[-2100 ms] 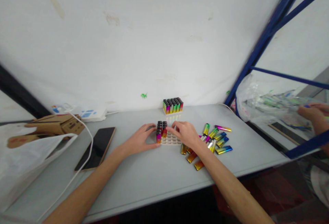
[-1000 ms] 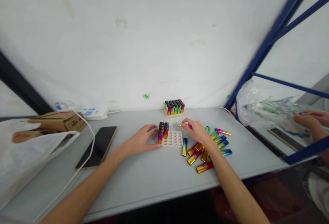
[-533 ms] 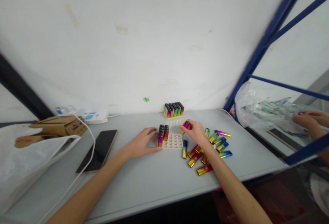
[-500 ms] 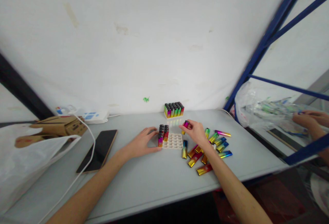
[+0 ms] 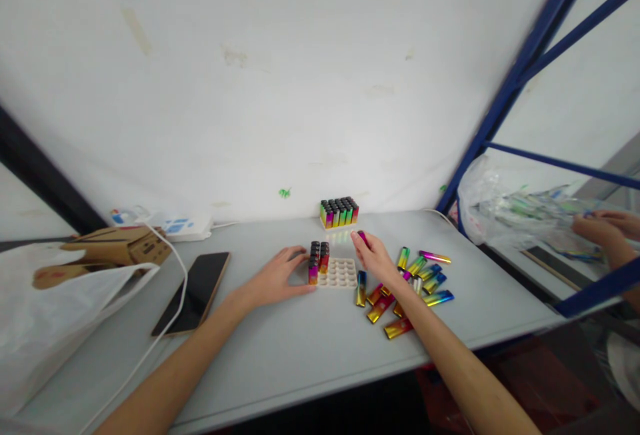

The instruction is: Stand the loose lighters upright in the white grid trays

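My left hand (image 5: 277, 276) holds the left end of a cream tray (image 5: 345, 274) with round holes, thumb at the front corner and fingers curved behind. Beside its fingertips, several lighters (image 5: 313, 270) with black tops and shiny purple, red and gold bodies stand upright in the tray's left holes. My right hand (image 5: 376, 256) is closed in a pinch on a purple lighter (image 5: 362, 238), just above the tray's back right; its fingers hide much of the lighter. Below and right of that hand lies a loose pile of shiny lighters (image 5: 381, 307), partly covered by my forearm.
A filled block of upright lighters (image 5: 339, 214) stands near the wall. On the left lie a phone (image 5: 193, 294), a white cable (image 5: 181, 258), a cardboard box (image 5: 133, 248) and a plastic bag (image 5: 45, 315). A blue metal frame (image 5: 493, 125) rises at right; another person's hands (image 5: 603, 225) show beyond it.
My right hand has shifted slightly, and the lighter in it is now more covered by the fingers. My left hand has stayed at the tray's left end.
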A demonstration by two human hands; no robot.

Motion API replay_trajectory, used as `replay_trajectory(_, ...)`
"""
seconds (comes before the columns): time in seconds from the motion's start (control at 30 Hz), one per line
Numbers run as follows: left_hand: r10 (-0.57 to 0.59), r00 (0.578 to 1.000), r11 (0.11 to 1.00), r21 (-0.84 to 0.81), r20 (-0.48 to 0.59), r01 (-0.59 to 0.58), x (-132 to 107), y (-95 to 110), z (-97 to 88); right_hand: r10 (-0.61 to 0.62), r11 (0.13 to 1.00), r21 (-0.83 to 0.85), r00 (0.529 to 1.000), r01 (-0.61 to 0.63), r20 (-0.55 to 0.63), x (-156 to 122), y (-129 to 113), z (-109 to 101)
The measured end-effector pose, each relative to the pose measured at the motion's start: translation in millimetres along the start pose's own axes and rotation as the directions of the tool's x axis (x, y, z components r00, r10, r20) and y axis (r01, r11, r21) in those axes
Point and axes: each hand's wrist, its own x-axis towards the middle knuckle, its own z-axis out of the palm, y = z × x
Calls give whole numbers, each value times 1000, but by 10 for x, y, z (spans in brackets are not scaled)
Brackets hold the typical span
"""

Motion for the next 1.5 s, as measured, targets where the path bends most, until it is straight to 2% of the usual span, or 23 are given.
replay_trajectory(0.2, 9, 1000, 1000, -10, -5, -9, 2, -7, 9, 57, 998, -35, 995, -60, -84, -30, -45, -5)
replay_trajectory(0.63, -10, 1000, 1000, -1, 16, 10, 9, 34, -29, -47, 983, -179, 996, 32, -81, -89, -168, 15)
replay_trajectory(0.73, -15, 1000, 1000, 11, 21, 15, 11, 27, -14, -72, 978, -200, 997, 63, -38, -116, -216, -8)
replay_trajectory(0.83, -11, 1000, 1000, 22, 22, 10, 10, 14, 1, -93, 975, -198, 994, 102, 58, -130, -247, -24)
replay_trajectory(1.0, -10, 1000, 1000, 16, 22, 9, 7, 1, 1, -251, 906, -299, 948, 301, 193, -132, -243, -14)
replay_trajectory(1.2, 11, 1000, 1000, 3, 3, -11, 0, -4, 6, -170, 919, -279, 919, 278, 356, -162, -199, 35)
replay_trajectory(1.33, 13, 1000, 1000, 22, -2, -13, -9, -8, 21, -164, 931, -244, 909, 271, 383, -167, -207, 38)
replay_trajectory(1.5, 13, 1000, 1000, 25, 1, -14, -9, -4, 16, -157, 901, -307, 890, 306, 428, -170, -240, 74)
